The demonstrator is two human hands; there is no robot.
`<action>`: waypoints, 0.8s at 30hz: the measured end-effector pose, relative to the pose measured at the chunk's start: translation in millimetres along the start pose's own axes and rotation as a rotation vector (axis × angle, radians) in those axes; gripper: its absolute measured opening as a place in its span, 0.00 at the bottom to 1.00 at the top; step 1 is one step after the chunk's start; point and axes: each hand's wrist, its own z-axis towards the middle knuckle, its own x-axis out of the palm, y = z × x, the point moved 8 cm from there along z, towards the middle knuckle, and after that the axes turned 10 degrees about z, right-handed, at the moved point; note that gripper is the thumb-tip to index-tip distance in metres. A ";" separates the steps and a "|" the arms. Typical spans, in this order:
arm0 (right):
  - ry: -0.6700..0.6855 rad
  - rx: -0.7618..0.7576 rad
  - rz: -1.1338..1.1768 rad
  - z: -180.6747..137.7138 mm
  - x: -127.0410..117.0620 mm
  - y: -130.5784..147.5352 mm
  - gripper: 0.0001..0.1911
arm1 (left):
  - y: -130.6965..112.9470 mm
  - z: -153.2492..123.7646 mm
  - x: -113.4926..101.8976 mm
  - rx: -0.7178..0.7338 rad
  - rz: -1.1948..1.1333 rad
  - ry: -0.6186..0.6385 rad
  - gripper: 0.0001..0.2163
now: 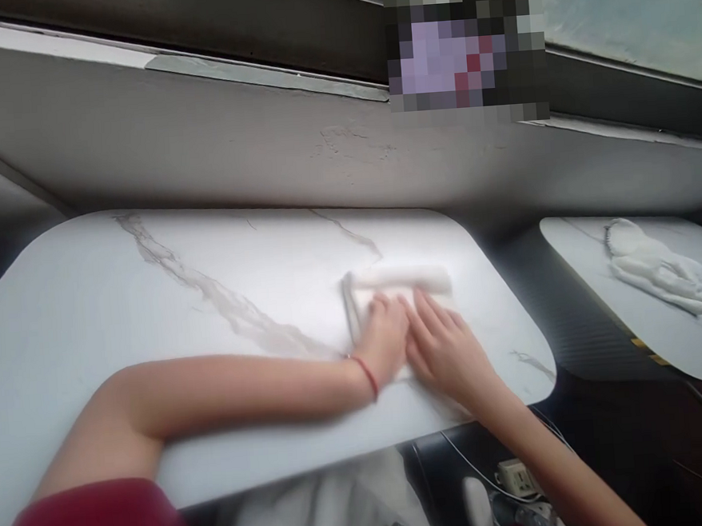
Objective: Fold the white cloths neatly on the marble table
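A folded white cloth (pixel 400 277) lies on the white marble-patterned tabletop (pixel 291 259), blurred by motion. My left hand (pixel 385 334), with a thin red band at the wrist, presses on the cloth with its fingers bent into it. Right beside it, touching or nearly so, my right hand (pixel 446 343) rests on the same cloth with its fingers stretched out flat. Both hands are near the table's right end. The part of the cloth under my palms is hidden.
At the right, a second marble-patterned tabletop (pixel 579 259) bears a crumpled white cloth (pixel 657 265). A pale wall and window ledge (pixel 227 127) run behind the tables. Below the front edge are cables, a power socket (pixel 517 478) and a white object (pixel 478 506). A blurred-out patch covers the top.
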 end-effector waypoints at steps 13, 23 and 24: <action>0.187 0.078 -0.005 175.4 69.1 -15.1 0.32 | 146.1 52.9 84.6 -0.326 -0.279 0.163 0.28; 0.208 0.256 0.020 199.1 74.5 -9.7 0.33 | 175.5 53.2 105.2 -0.238 -0.289 -0.005 0.28; 0.206 0.255 0.019 198.5 74.2 -10.1 0.33 | 175.5 53.5 106.4 -0.243 -0.299 -0.025 0.28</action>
